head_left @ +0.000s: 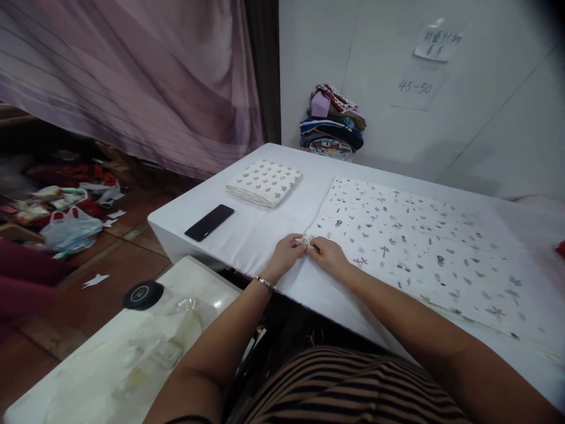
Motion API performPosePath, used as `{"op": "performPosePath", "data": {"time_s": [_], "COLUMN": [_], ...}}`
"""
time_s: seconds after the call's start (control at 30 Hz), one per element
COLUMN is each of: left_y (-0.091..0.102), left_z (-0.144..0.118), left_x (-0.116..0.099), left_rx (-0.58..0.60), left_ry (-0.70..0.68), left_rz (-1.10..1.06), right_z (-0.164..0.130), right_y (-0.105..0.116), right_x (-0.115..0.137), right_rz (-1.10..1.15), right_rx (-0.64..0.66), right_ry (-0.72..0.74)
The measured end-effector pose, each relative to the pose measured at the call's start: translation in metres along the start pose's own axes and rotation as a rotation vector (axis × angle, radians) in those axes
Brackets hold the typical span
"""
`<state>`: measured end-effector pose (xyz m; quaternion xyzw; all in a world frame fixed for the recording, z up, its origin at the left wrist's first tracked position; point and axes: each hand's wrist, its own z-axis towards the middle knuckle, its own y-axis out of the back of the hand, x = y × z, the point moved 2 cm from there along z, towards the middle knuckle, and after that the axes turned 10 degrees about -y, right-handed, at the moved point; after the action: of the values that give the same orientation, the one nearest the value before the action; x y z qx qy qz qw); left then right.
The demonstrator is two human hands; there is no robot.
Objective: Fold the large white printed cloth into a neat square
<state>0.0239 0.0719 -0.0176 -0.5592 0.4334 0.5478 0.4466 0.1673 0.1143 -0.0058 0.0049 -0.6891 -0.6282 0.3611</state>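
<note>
A thin white cloth [397, 247] with a small print of plants and animals lies spread over the white table. At its near left corner, my left hand [289, 250] and my right hand [327, 253] meet, fingers closed on the bunched edge of the cloth. Thumbs and fingertips of both hands are nearly touching. A folded cloth [266, 182] with a grey and yellow pattern rests farther back, to the left of the spread one. Nearer to my left hand lies a black phone [209, 222].
The white table [260, 235] stands against a wall. A stack of folded clothes [331, 123] is behind its far edge. To my left are a low white surface [101, 353] with a round black object [143, 294], and plastic bags [70, 228] on the floor. A pink curtain [176, 76] hangs behind.
</note>
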Motion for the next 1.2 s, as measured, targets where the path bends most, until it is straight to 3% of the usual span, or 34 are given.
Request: {"op": "performPosePath", "data": {"time_s": [0.27,0.43,0.6,0.8,1.0,1.2], "left_y": [0.003,0.001,-0.004,-0.002,-0.001,-0.001], "left_z": [-0.001,-0.002,-0.001,-0.001,-0.002,-0.002], "left_x": [0.001,-0.001,-0.005,-0.003,-0.002,0.001], "left_rx": [0.047,-0.009,-0.087,-0.122,-0.103,-0.092], "left_ry": [0.04,0.084,0.106,0.103,0.064,-0.002], "left_rz": [-0.101,-0.082,0.039,0.019,0.041,0.049], "right_z": [0.001,0.002,0.002,-0.004,-0.009,-0.004], "right_y": [0.01,0.01,0.014,0.026,0.02,0.022], "right_x": [-0.003,-0.002,0.001,0.008,0.02,0.021], "right_rz": [0.192,0.195,0.121,-0.11,-0.41,-0.308], "right_rx": [0.076,0.08,0.095,0.025,0.135,0.146], "right_ry": [0.045,0.07,0.092,0.018,0.059,0.09]}}
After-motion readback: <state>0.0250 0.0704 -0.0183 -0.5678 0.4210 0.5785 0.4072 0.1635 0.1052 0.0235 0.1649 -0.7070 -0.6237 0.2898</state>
